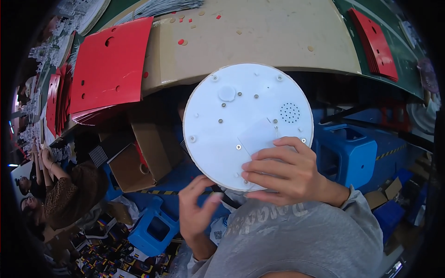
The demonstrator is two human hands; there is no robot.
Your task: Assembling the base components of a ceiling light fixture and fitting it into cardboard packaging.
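Holding a white round disc (241, 116) up at mid-frame for checking.
Right hand (282, 171) fingers are gripping its lower edge; left hand (197, 211), fingers loosely curled, is reaching underneath, probably needing a steadying grip.

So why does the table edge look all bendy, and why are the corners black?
Head view: the fisheye lens curves the table edge and leaves dark corners. The white round disc in the right hand is bright and sharp; the left hand beneath is dimmer; the rim area looks smeared.

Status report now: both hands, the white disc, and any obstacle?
Right hand grips white round disc. Left hand at its lower edge, grip unclear. Nothing blocking.
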